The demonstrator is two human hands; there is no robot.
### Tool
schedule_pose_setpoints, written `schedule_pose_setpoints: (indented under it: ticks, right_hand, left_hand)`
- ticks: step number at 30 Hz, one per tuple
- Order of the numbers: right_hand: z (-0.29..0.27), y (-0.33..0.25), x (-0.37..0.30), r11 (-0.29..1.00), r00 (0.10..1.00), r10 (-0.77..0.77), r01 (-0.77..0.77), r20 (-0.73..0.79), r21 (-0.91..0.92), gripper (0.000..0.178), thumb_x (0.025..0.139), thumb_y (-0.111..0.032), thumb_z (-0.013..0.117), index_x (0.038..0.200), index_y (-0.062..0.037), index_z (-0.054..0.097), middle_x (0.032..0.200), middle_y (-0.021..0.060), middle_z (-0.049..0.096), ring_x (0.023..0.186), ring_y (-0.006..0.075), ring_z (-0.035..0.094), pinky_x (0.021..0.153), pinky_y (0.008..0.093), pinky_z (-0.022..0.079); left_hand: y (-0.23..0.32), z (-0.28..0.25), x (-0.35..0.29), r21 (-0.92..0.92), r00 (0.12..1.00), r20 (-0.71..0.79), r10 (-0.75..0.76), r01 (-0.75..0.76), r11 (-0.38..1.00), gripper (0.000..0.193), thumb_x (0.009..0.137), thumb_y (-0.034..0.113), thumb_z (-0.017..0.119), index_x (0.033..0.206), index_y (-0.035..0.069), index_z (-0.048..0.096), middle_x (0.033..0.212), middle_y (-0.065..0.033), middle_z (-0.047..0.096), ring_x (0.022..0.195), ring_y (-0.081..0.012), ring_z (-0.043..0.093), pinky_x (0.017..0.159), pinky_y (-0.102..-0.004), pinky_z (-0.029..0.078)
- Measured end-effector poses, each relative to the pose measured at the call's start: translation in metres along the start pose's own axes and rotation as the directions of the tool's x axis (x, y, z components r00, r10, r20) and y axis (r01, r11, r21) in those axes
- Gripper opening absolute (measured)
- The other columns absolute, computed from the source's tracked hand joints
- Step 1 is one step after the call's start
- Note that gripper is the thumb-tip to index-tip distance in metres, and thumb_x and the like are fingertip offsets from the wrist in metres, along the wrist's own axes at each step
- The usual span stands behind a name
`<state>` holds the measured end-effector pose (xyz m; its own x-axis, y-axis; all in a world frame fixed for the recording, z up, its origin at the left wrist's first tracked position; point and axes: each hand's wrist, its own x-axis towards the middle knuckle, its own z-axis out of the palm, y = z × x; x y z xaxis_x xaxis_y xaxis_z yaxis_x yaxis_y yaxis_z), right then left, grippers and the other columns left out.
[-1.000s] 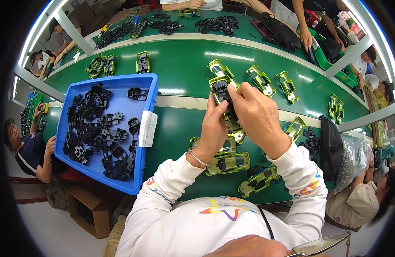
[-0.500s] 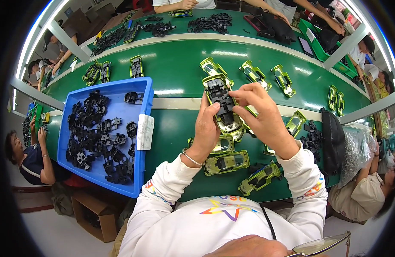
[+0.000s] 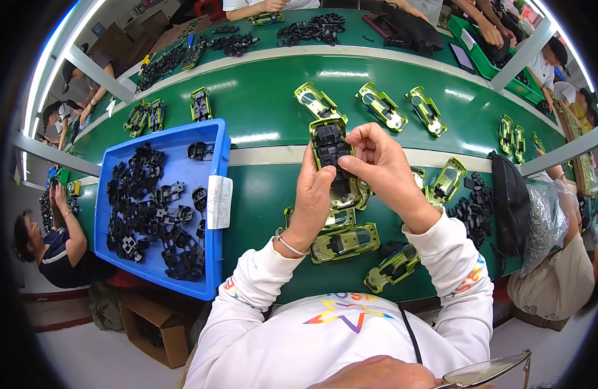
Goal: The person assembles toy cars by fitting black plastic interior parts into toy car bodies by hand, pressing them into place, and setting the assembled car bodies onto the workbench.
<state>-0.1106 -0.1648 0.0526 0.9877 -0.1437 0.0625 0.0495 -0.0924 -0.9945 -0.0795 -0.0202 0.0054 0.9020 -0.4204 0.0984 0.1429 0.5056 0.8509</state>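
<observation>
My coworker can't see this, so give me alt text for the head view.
A left hand holds a green toy car body while the right hand touches its black insert, over a green table. A blue tray of black parts stands at left; more green car bodies lie around.

Green worktop (image 3: 259, 207) is left open between the blue crate (image 3: 214, 259) and the left hand (image 3: 309, 201), while passage beyond the right hand (image 3: 386, 170) is obstructed by a lime-green toy car (image 3: 447, 181), heaped black plastic parts (image 3: 475, 207) and a black bag (image 3: 510, 201).
</observation>
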Motion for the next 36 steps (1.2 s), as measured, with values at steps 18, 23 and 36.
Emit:
schedule_pose_setpoints:
  ticks: [18, 23, 36]
  right_hand:
    - [-0.111, 0.017, -0.054, 0.981, 0.986, 0.113, -0.13, -0.121, -0.142, 0.033, 0.096, -0.015, 0.064, 0.124, 0.0025, 0.063, 0.094, 0.0008, 0.062, 0.081, 0.0093, 0.058, 0.076, 0.0236, 0.047]
    - [-0.139, 0.025, -0.084, 0.969, 0.963, 0.182, -0.209, -0.197, -0.128, 0.025, 0.097, -0.012, 0.063, 0.117, 0.0024, 0.066, 0.095, 0.0018, 0.065, 0.078, 0.0081, 0.058, 0.072, 0.0226, 0.048]
    - [0.036, -0.04, 0.013, 0.984, 0.951, 0.083, -0.031, 0.297, -0.176, 0.028, 0.095, -0.012, 0.066, 0.12, 0.0008, 0.066, 0.099, 0.0021, 0.066, 0.079, 0.0081, 0.058, 0.073, 0.0226, 0.048]
  left_hand:
    - [-0.019, -0.187, 0.209, 0.726, 0.73, -0.475, 0.491, 0.011, 0.687, 0.041, 0.091, 0.014, 0.047, 0.128, -0.003, 0.051, 0.108, -0.021, 0.065, 0.1, -0.0355, 0.062, 0.091, -0.0445, 0.048]
    - [-0.029, -0.169, 0.226, 0.929, 0.819, -0.363, 0.444, 0.355, 0.106, 0.056, 0.091, 0.018, 0.053, 0.14, -0.008, 0.042, 0.135, -0.0246, 0.055, 0.138, -0.0399, 0.04, 0.113, -0.0594, 0.029]
    - [0.214, -0.27, 0.11, 0.965, 0.871, -0.233, 0.433, 0.263, -0.01, 0.054, 0.085, 0.047, 0.06, 0.125, 0.01, 0.065, 0.118, -0.0148, 0.069, 0.11, -0.034, 0.066, 0.093, -0.0455, 0.052]
